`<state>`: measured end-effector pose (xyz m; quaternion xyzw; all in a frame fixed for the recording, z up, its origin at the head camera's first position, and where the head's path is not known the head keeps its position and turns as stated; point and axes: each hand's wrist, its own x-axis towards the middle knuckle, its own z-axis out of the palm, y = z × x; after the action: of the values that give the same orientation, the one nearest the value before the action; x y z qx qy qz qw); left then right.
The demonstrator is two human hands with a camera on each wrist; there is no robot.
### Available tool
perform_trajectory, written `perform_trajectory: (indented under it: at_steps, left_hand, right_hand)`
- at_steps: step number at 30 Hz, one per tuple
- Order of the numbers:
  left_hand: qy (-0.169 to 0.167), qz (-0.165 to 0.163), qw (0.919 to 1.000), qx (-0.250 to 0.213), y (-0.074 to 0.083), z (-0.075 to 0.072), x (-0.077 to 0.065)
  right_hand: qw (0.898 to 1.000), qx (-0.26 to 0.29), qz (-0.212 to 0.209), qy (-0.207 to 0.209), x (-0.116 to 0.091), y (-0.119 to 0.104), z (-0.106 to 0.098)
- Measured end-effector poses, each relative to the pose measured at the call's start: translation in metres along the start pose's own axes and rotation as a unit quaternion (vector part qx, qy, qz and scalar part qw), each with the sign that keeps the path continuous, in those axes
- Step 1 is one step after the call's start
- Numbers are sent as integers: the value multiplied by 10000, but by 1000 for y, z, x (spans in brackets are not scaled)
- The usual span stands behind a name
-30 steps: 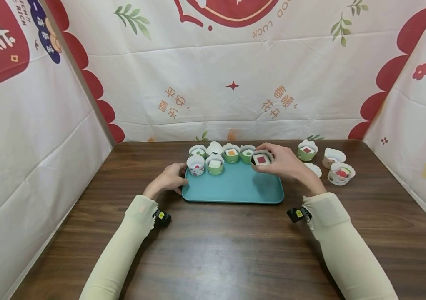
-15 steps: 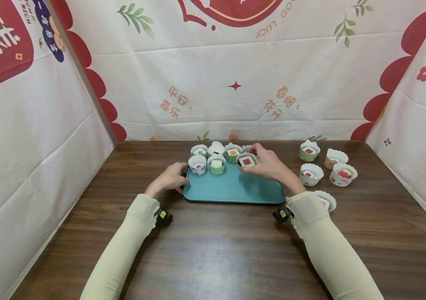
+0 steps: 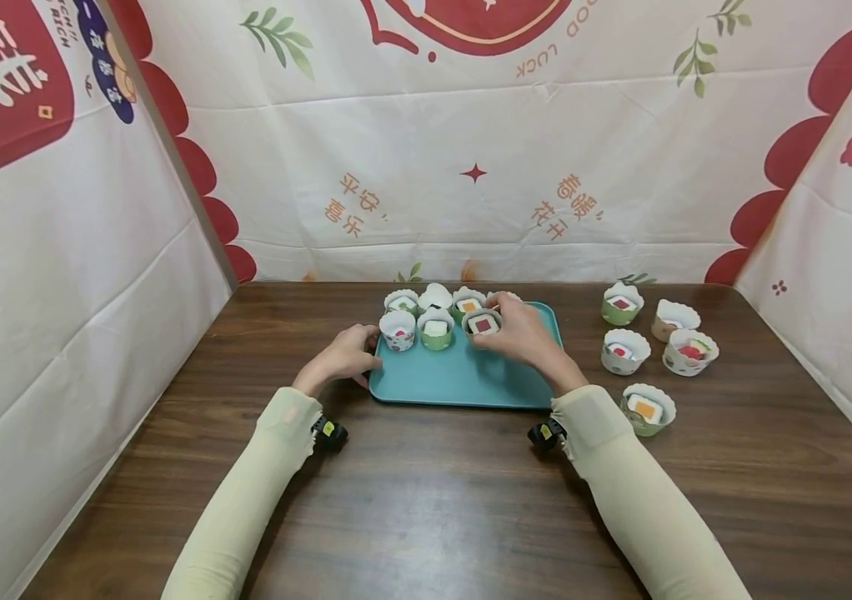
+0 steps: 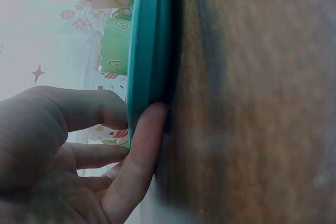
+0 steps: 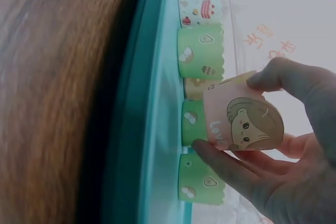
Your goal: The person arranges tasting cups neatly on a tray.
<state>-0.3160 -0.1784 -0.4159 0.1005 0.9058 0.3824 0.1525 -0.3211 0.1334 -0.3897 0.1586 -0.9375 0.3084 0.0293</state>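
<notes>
My right hand pinches a pink paper baking cup between thumb and fingers; a girl's face is printed on its side. Inside this cup is a white square piece with a dark red centre. It hangs just over the teal tray, beside a green cup with a white square piece. A white printed cup stands at the left of that front row. Several cups line the tray's back, one partly hidden by my right hand. My left hand grips the tray's left end, thumb and fingertips at the rim.
On the brown wooden table, right of the tray, stand several filled paper cups, among them a green one with an orange-centred piece and a white one with red filling. A printed cloth hangs behind the table.
My right hand has carried the pink cup leftward over the tray, up beside the front-row cups. Cups on the right that the arm covered now show. My left hand stays at the tray's end.
</notes>
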Motion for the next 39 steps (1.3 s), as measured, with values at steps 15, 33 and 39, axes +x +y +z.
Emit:
perform_trajectory:
  at_steps: [15,33,39]
  left_hand:
    - [17,46,10000,83,0,1,2]
    - [3,56,9999,90,-2,0,2]
    - [7,44,10000,87,-1,0,3]
  right_hand:
    - [9995,-177,241,93,7,0,18]
    - [9992,48,398,-36,9,-1,22]
    - [9990,95,441,-61,10,-1,26]
